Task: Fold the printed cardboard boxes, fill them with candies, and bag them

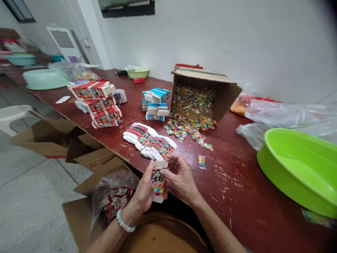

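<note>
1. Head view: the person's left hand (143, 191) holds one small box (158, 182) upright, thumb on one side and fingers around the other. It is in front of the body, at the near edge of the table (223, 196).

2. The right hand (183, 179) makes a narrow pinch at the upper part of the small box, with the thumb on its front. One cannot tell whether these fingers close on it or only touch it, nor whether they hide something.

3. White flaps stand out at its top and bottom, so the step in hand appears to be handling of the open box by its upper end. The next move seems to call for a steady left hold and an exact, light touch of the right fingertips.

4. Counted near the hands: one bracelet (125, 221) on the left wrist, one fanned row of flat boxes (150, 138), whose pieces overlap too much for counting, and one single candy packet (202, 162).

5. Counted farther: one carton (226, 100) lying on its side, with a candy pile (193, 100) too many to count; one bright green basin (295, 182); one red stack (92, 90) and one blue stack (157, 95), their bundles partly hidden.
</note>
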A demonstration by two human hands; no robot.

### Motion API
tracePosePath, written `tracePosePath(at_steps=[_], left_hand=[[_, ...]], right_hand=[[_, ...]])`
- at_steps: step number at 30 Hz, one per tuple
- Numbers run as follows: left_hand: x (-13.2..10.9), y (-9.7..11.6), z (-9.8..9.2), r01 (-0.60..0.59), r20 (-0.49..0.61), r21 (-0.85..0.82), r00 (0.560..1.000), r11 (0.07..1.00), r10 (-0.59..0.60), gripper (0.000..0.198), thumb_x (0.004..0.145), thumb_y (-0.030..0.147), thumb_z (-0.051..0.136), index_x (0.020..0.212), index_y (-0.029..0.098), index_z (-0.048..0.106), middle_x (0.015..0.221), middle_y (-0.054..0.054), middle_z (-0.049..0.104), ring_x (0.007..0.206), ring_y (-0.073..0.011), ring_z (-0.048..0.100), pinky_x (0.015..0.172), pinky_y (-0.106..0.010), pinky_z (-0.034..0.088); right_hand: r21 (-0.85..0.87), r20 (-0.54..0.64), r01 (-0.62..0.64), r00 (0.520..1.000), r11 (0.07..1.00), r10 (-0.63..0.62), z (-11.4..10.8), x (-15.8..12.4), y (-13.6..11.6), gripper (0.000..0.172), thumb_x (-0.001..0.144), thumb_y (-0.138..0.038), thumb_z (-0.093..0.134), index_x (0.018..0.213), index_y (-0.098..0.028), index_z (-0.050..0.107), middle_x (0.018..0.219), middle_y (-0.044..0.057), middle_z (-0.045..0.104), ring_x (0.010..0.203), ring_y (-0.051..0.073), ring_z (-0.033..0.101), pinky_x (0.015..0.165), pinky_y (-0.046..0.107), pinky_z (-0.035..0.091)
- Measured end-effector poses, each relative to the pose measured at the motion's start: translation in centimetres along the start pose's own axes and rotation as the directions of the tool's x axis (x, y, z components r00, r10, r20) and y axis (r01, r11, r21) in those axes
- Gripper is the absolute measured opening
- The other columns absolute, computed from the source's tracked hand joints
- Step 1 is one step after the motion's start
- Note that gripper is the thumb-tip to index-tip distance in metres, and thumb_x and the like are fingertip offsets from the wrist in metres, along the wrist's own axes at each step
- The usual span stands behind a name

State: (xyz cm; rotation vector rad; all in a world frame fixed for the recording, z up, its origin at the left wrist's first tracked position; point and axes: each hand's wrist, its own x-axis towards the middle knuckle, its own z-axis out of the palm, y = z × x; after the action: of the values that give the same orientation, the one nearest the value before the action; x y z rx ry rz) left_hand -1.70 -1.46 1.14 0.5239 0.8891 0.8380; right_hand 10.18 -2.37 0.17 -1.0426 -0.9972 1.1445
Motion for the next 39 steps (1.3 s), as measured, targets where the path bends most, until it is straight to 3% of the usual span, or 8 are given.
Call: tracePosePath(at_steps=[5, 10, 15, 21, 27, 32, 36, 39], left_hand=[[-0.1, -0.1, 0.2, -0.025, -0.02, -0.023, 0.999, 0.999, 0.025, 0.044, 0.093, 0.05, 0.047, 0.105, 0.011, 0.063, 0.063, -0.005, 0.069, 0.041, -0.0178, 0.061, 0.037, -0.027, 0.049], [-0.2, -0.1, 0.5, -0.071, -0.077, -0.053, 0.995, 0.996, 0.067, 0.04, 0.091, 0.049, 0.052, 0.102, 0.012, 0.064, 0.07, -0.005, 0.072, 0.043, -0.0165, 0.061, 0.04, -0.027, 0.05], [-0.1, -0.3, 0.6, -0.119, -0.068, -0.086, 0.991, 0.989, 0.113, 0.041, 0.091, 0.045, 0.055, 0.116, 0.013, 0.062, 0.075, -0.005, 0.074, 0.046, -0.0154, 0.064, 0.044, -0.024, 0.051], [0.2, -0.7, 0.2, -0.15, -0.099, -0.112, 0.985, 0.982, 0.139, 0.044, 0.086, 0.044, 0.062, 0.119, 0.014, 0.062, 0.085, -0.006, 0.075, 0.065, -0.0179, 0.071, 0.056, -0.025, 0.056], [0.0, -0.8, 0.2, -0.161, -0.029, -0.055, 0.987, 0.985, 0.16, 0.049, 0.085, 0.049, 0.063, 0.119, 0.014, 0.064, 0.089, -0.007, 0.075, 0.059, -0.0162, 0.068, 0.052, -0.024, 0.053], [-0.1, -0.6, -0.1, -0.126, 0.036, 0.023, 0.991, 0.992, 0.126, 0.054, 0.089, 0.056, 0.055, 0.131, 0.023, 0.057, 0.098, -0.007, 0.074, 0.059, -0.0151, 0.067, 0.046, -0.022, 0.049], [-0.3, -0.3, -0.2, -0.064, 0.033, 0.061, 0.998, 0.996, 0.062, 0.06, 0.09, 0.063, 0.046, 0.137, 0.025, 0.053, 0.095, -0.007, 0.074, 0.053, -0.0151, 0.065, 0.043, -0.023, 0.048], [-0.5, -0.2, 0.0, -0.033, 0.059, 0.095, 0.998, 0.995, 0.028, 0.066, 0.09, 0.067, 0.04, 0.139, 0.025, 0.05, 0.08, -0.006, 0.072, 0.046, -0.016, 0.062, 0.039, -0.025, 0.047]], right_hand=[[-0.048, -0.064, 0.011, 0.998, 0.999, -0.014, -0.3, -0.2, 0.7, 0.035, 0.07, -0.024, 0.078, 0.097, -0.023, 0.055, 0.078, -0.002, 0.06, 0.067, 0.014, 0.057, 0.062, 0.026, 0.047], [-0.23, -0.057, 0.153, 0.984, 0.961, -0.17, -0.4, -0.7, 0.8, 0.014, 0.08, -0.028, 0.07, 0.089, -0.021, 0.062, 0.082, 0.002, 0.064, 0.07, 0.015, 0.057, 0.065, 0.028, 0.046], [-0.082, -0.079, 0.12, 0.989, 0.989, -0.127, -0.3, -0.4, 0.9, 0.027, 0.077, -0.026, 0.073, 0.098, -0.023, 0.057, 0.089, 0.001, 0.062, 0.074, 0.015, 0.06, 0.068, 0.026, 0.049], [-0.18, -0.026, 0.133, 0.99, 0.975, -0.14, -0.6, -0.4, 1.6, 0.017, 0.083, -0.028, 0.068, 0.097, -0.021, 0.06, 0.082, 0.001, 0.063, 0.069, 0.014, 0.057, 0.065, 0.027, 0.047], [-0.29, 0.074, 0.245, 0.97, 0.925, -0.233, -1.0, -0.1, 0.5, 0.007, 0.085, -0.023, 0.065, 0.079, -0.021, 0.063, 0.094, 0.005, 0.066, 0.087, 0.019, 0.061, 0.079, 0.031, 0.048], [-0.248, 0.085, 0.223, 0.974, 0.943, -0.208, -0.9, 0.0, -0.1, 0.022, 0.084, -0.017, 0.065, 0.105, -0.025, 0.063, 0.091, 0.002, 0.067, 0.08, 0.017, 0.062, 0.076, 0.03, 0.048], [-0.387, 0.212, 0.353, 0.933, 0.852, -0.291, -1.3, -0.1, -0.9, 0.009, 0.088, -0.023, 0.063, 0.085, -0.024, 0.071, 0.088, 0.004, 0.066, 0.086, 0.02, 0.06, 0.079, 0.032, 0.045], [-0.353, 0.193, 0.297, 0.951, 0.887, -0.242, -1.5, 0.1, -1.2, 0.013, 0.088, -0.028, 0.064, 0.078, -0.023, 0.07, 0.089, 0.004, 0.066, 0.083, 0.019, 0.06, 0.076, 0.031, 0.046]])
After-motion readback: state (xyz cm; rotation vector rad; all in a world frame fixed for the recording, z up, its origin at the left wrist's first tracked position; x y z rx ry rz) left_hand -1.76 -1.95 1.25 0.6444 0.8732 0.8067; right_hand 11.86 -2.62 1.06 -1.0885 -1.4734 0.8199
